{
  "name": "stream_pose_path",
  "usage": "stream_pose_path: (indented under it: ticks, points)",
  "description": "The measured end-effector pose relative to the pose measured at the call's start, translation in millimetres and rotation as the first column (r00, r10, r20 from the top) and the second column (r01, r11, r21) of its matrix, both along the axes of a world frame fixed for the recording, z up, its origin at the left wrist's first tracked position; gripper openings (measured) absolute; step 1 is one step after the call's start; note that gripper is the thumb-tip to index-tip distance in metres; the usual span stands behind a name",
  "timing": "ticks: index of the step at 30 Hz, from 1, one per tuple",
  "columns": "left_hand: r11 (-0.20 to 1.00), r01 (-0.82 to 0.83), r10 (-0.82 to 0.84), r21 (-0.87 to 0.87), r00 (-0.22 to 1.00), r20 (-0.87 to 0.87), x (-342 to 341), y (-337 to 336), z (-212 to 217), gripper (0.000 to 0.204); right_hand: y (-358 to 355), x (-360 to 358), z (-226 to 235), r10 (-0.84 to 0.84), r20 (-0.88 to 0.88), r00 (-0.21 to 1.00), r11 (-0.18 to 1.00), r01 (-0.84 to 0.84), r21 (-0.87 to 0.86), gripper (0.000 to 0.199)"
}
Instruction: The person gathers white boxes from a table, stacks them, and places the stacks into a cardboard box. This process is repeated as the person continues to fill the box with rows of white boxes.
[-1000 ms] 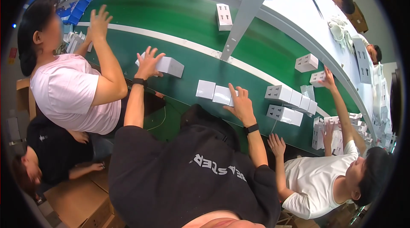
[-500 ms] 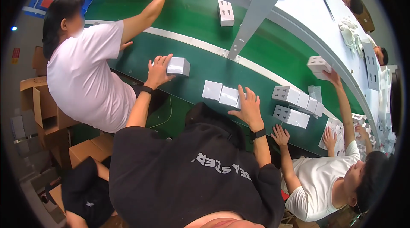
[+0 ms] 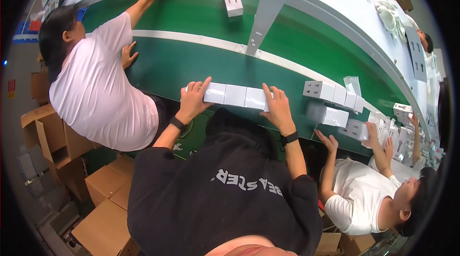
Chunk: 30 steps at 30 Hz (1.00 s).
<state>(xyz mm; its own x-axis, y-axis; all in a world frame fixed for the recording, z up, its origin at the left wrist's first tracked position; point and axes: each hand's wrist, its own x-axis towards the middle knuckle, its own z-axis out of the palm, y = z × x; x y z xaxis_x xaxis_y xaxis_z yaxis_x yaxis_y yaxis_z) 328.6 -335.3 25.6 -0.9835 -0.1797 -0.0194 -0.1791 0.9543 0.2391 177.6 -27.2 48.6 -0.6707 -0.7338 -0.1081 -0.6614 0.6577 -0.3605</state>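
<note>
From where I stand, the person's left hand (image 3: pixel 192 100) and right hand (image 3: pixel 279 111) hold a row of white boxes (image 3: pixel 235 96) between them, 1 hand at each end. Neither grip is wide of its load: in both, the fingers lie over the far edge and the thumb sits on the near side. 3 box tops show plainly between the hands; the ends of the row are partly hidden under the fingers. The row lies on the dark green table (image 3: pixel 160 66), close to its near edge, and there's a black band on each wrist.

To the right of the grip, well apart from it, stand 2 more groups of white boxes, the far group (image 3: pixel 333 94) and the near group (image 3: pixel 330 115). A clear plastic bag (image 3: pixel 352 86) lies just beyond the far group. Further right, a co-worker in a white shirt (image 3: pixel 357 193) has a hand at a blurred box (image 3: pixel 353 130).

Beyond the grip, past the pale rail (image 3: pixel 191 39), sits 1 lone box (image 3: pixel 233 3) with dark marks. Left of the grip, a co-worker in a pink shirt (image 3: pixel 98 86) leans over the table.
</note>
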Motion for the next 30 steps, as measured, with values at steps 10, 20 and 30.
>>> stream_pose_path:
  ticks: [10, 20, 30]
  points:
    - [0.967, 0.127, -0.157, 0.222, 0.980, 0.125, 11.0, -42.8, 10.8, 0.120, 8.2, -6.6, -9.5, 0.002, 0.028, 1.000, 0.991, 0.002, -0.133, 0.105]
    - [0.880, 0.449, -0.449, 0.156, 0.893, -0.037, -39.4, -32.9, 3.8, 0.093, 19.9, 7.3, -26.4, -0.150, 0.032, 0.988, 0.964, 0.154, -0.218, 0.072]
    - [0.453, 0.888, -0.889, 0.076, 0.444, 0.111, -117.2, 68.0, 67.5, 0.089, 91.1, 192.2, -5.6, -0.813, 0.041, 0.580, 0.534, 0.773, -0.342, 0.062]
